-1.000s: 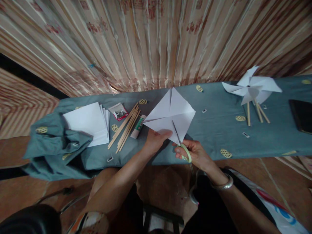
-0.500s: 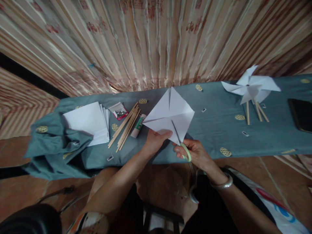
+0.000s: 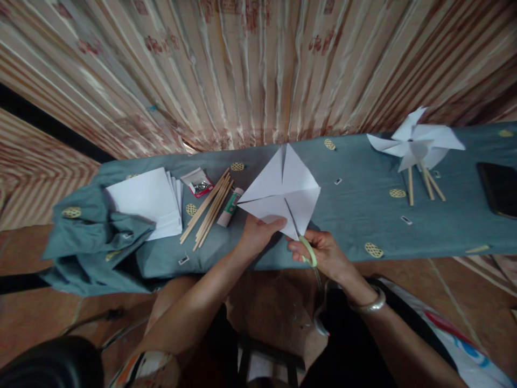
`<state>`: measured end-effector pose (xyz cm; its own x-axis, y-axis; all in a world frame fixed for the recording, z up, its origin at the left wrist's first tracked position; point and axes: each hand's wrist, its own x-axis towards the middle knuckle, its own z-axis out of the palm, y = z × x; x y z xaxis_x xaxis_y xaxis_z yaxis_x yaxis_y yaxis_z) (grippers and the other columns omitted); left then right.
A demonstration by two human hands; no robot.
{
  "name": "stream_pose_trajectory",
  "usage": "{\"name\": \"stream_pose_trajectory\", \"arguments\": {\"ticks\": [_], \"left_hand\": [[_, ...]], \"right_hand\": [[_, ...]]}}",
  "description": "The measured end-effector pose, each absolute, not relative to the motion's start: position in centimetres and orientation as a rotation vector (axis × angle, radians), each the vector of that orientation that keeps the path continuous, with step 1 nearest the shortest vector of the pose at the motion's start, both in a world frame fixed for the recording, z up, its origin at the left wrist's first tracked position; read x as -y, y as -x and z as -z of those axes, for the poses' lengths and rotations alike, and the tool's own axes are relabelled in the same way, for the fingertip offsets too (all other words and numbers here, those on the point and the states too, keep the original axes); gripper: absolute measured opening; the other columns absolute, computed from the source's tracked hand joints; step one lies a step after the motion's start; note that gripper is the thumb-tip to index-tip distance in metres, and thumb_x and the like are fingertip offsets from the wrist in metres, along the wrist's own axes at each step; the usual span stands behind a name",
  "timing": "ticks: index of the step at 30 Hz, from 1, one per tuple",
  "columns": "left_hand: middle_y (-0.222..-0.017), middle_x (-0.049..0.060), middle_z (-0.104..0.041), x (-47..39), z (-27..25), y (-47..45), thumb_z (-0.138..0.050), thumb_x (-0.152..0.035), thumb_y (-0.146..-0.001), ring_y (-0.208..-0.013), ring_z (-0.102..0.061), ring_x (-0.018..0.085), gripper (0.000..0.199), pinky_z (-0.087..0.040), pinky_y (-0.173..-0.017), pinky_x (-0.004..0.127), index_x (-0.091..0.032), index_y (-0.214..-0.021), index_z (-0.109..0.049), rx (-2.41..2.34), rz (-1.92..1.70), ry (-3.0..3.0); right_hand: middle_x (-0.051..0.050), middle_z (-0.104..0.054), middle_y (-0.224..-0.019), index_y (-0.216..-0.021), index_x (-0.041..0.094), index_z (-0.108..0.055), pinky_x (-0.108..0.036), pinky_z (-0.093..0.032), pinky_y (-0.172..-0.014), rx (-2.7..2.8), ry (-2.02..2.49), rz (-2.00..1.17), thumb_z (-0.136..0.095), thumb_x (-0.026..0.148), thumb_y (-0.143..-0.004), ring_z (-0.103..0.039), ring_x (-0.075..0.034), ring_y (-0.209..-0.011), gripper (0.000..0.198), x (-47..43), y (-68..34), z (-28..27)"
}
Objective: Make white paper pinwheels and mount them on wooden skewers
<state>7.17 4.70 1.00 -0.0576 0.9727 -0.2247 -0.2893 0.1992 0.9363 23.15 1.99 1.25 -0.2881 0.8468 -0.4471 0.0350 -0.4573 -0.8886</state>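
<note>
My left hand (image 3: 260, 234) pinches the near-left edge of a white paper square (image 3: 297, 180), thumb on top and fingers underneath. The paper is turned corner-on, with slits running inward from its far, left and near corners. In my right hand (image 3: 321, 250) are scissors with pale green handles (image 3: 308, 252). Their dark blade lies along the slit at the near corner, pointing toward the paper's middle. To the left of the paper lie a glue stick (image 3: 230, 207), several thin wooden sticks (image 3: 210, 210) and a small open box of metal pins (image 3: 197, 183).
A stack of white paper (image 3: 141, 196) sits at the left on the bunched green cloth (image 3: 97, 248). White paper pinwheels (image 3: 420, 143) on sticks lie at the right, beside a dark phone (image 3: 498, 188). A pleated curtain (image 3: 258, 70) hangs behind the table.
Both hands keep almost the same place on the paper and scissors. The paper's right corner has shifted slightly left, and the gap at its far corner looks a little wider.
</note>
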Motion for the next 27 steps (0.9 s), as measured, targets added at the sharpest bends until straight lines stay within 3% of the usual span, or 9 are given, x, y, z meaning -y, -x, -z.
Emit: {"name": "stream_pose_trajectory", "arguments": {"ticks": [12,19,22,24,27], "left_hand": [[-0.082,0.003,-0.072,-4.6,-1.9,-6.7,-0.078,-0.024,-0.053,-0.078,-0.064,0.020,0.033,-0.051,-0.080,0.034,-0.018,-0.084,-0.067,-1.149,-1.270,-0.796],[-0.080,0.001,-0.071,-5.3,-2.1,-5.3,-0.077,-0.025,-0.055,-0.076,-0.064,0.020,0.030,-0.051,-0.080,0.035,-0.020,-0.083,-0.068,-1.143,-1.373,-0.769],[-0.080,0.001,-0.071,-5.5,-2.0,-4.6,-0.079,-0.025,-0.052,-0.078,-0.064,0.020,0.037,-0.051,-0.080,0.035,-0.019,-0.087,-0.069,-1.142,-1.400,-0.744],[-0.081,0.002,-0.071,-5.5,-1.9,-4.4,-0.080,-0.025,-0.050,-0.079,-0.064,0.021,0.040,-0.050,-0.082,0.036,-0.017,-0.088,-0.069,-1.136,-1.385,-0.746],[-0.083,0.004,-0.072,-5.2,-1.6,-4.4,-0.081,-0.023,-0.050,-0.081,-0.066,0.022,0.039,-0.050,-0.085,0.037,-0.016,-0.086,-0.069,-1.093,-1.262,-0.765]], "right_hand": [[0.003,-0.062,-0.059,-0.080,0.017,-0.067,-0.022,-0.045,-0.049,1.183,1.331,-1.902,-0.085,0.058,-0.054,-0.056,-0.010,-0.052,0.051,-1.3,-23.2,-2.3],[-0.002,-0.067,-0.070,-0.093,0.015,-0.067,-0.024,-0.048,-0.055,1.391,1.312,-2.037,-0.080,0.056,-0.065,-0.059,-0.012,-0.060,0.052,-0.7,-25.8,-3.4],[-0.003,-0.068,-0.068,-0.091,0.015,-0.068,-0.025,-0.048,-0.055,1.400,1.341,-2.089,-0.079,0.062,-0.063,-0.059,-0.012,-0.058,0.056,-0.9,-27.7,-4.0],[-0.003,-0.068,-0.065,-0.087,0.015,-0.070,-0.024,-0.047,-0.053,1.402,1.386,-2.005,-0.079,0.064,-0.061,-0.058,-0.011,-0.056,0.056,-1.2,-28.9,-4.1],[-0.003,-0.069,-0.065,-0.087,0.017,-0.072,-0.024,-0.048,-0.054,1.312,1.487,-1.627,-0.081,0.062,-0.060,-0.058,-0.012,-0.057,0.053,-2.0,-30.1,-3.7]]}}
